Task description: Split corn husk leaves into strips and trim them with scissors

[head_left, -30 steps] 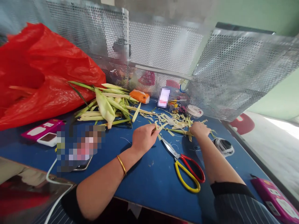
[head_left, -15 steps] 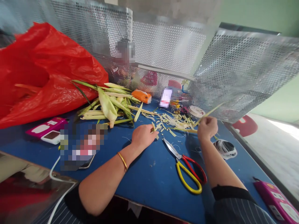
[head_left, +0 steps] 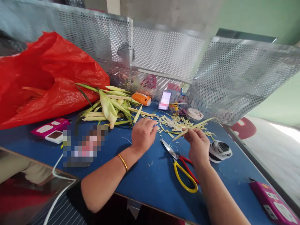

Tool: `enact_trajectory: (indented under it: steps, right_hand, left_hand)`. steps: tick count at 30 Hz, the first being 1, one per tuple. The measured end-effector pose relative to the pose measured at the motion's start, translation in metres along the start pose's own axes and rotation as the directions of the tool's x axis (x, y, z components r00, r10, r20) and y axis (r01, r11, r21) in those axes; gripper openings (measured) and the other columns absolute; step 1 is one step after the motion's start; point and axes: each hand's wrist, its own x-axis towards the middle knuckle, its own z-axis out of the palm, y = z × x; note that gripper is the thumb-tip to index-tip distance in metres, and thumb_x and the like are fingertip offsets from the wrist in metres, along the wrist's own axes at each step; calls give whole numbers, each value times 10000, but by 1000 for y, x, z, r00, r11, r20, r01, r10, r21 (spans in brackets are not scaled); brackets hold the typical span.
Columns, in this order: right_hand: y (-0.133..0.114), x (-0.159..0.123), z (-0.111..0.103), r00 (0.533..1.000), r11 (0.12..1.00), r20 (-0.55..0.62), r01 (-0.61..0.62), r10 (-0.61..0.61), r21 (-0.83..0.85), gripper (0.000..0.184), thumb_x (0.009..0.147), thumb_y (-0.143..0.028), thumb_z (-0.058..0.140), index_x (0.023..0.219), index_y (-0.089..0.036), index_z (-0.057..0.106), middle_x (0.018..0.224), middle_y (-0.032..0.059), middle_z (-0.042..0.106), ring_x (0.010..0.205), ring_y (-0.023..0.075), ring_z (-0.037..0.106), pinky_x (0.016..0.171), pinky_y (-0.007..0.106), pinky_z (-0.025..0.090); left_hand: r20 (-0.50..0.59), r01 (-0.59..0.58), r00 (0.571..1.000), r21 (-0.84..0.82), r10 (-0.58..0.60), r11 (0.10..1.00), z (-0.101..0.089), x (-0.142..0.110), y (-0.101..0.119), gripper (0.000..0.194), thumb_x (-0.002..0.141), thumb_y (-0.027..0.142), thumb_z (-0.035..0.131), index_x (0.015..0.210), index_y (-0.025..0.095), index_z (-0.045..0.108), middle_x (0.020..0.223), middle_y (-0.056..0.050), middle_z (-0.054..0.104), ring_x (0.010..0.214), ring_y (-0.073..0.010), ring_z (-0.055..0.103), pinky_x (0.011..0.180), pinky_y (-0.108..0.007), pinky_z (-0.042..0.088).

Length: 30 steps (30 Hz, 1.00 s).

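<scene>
In the head view my right hand (head_left: 199, 143) pinches a long, narrow pale-green corn husk strip (head_left: 201, 125), which slants up to the right past the fingers. My left hand (head_left: 143, 135) hovers at the near side of the cut husk bits (head_left: 172, 123), its fingers curved with a gap to the thumb and nothing visible between them. Between the hands lie scissors (head_left: 174, 156) with one yellow and one red handle, their blades pointing away. Behind my left hand is a heap of green corn husks (head_left: 109, 109).
A red plastic bag (head_left: 58, 72) fills the left of the blue table (head_left: 145, 175). Purple boxes (head_left: 272, 200) lie at either side. A roll of thread (head_left: 220, 151), a white tape roll (head_left: 194, 114), an orange tissue pack (head_left: 141, 98) and a perforated metal screen (head_left: 166, 50) surround the work.
My right hand has come left and nearer with the husk strip, over the scissors' handles. My left hand has loosened, and the small pieces it held no longer show in it.
</scene>
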Motion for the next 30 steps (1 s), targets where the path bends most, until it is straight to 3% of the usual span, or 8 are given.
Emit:
enact_trajectory:
  steps: [3, 5, 9, 12, 18, 24, 28, 30]
  right_hand:
    - [-2, -21, 9, 997, 998, 70, -34, 38, -57, 215, 676, -348, 757, 691, -182, 622, 754, 21, 717, 634, 126, 599, 637, 264, 488]
    - [-4, -28, 13, 997, 992, 72, -1, 10, -123, 208, 694, -356, 741, 695, -185, 623, 712, 11, 694, 638, 138, 591, 630, 270, 477]
    - [-3, -32, 16, 998, 977, 53, 51, -41, -206, 228, 704, -376, 734, 663, -190, 608, 612, -15, 632, 606, 144, 564, 616, 278, 457]
    - [0, -32, 14, 996, 984, 87, 2, 13, -178, 266, 708, -404, 744, 650, -190, 598, 596, -18, 619, 603, 139, 560, 628, 274, 457]
    - [9, -36, 16, 960, 984, 237, -120, 149, -134, 305, 638, -424, 810, 772, -179, 688, 659, -9, 652, 622, 143, 575, 615, 267, 460]
    - [13, -38, 15, 935, 970, 284, -166, 212, -176, 283, 635, -401, 819, 735, -158, 714, 628, 5, 656, 610, 134, 559, 602, 254, 444]
    - [13, -38, 14, 942, 973, 253, -197, 221, -120, 300, 612, -409, 838, 722, -161, 711, 611, -5, 641, 581, 121, 544, 583, 247, 440]
    - [14, -38, 14, 950, 972, 212, -211, 228, -98, 309, 604, -422, 840, 697, -157, 710, 589, -5, 632, 561, 119, 538, 571, 250, 439]
  left_hand:
    - [220, 24, 975, -245, 31, 969, 7, -12, 27, 252, 800, 394, 705, 970, 216, 652, 937, -16, 713, 847, -173, 651, 745, -272, 475]
    - [330, 97, 944, -248, -10, 964, 10, -16, 40, 367, 714, 375, 774, 1004, 213, 618, 969, -12, 711, 762, -162, 645, 654, -262, 456]
    - [327, 111, 945, -249, -24, 962, 12, -14, 46, 76, 832, 242, 624, 900, 210, 614, 875, -6, 704, 726, -141, 627, 655, -250, 417]
    - [343, 209, 936, -347, -84, 914, 13, -12, 40, 100, 863, 275, 573, 813, 209, 631, 773, -5, 694, 688, -135, 614, 645, -241, 410]
    - [555, 578, 798, -595, -235, 559, 16, -13, 32, 196, 818, 335, 595, 707, 176, 620, 644, -2, 647, 515, -116, 564, 545, -237, 432]
    - [679, 744, 660, -537, -321, 397, 13, -8, 29, 164, 802, 268, 585, 681, 164, 623, 612, -4, 643, 509, -110, 552, 470, -213, 368]
    - [591, 618, 764, -559, -258, 552, 16, -11, 26, 164, 801, 289, 606, 706, 163, 649, 630, 2, 643, 537, -113, 566, 537, -226, 420]
    - [583, 583, 783, -568, -216, 580, 16, -12, 26, 152, 775, 304, 645, 724, 163, 667, 632, 10, 640, 531, -109, 554, 538, -226, 417]
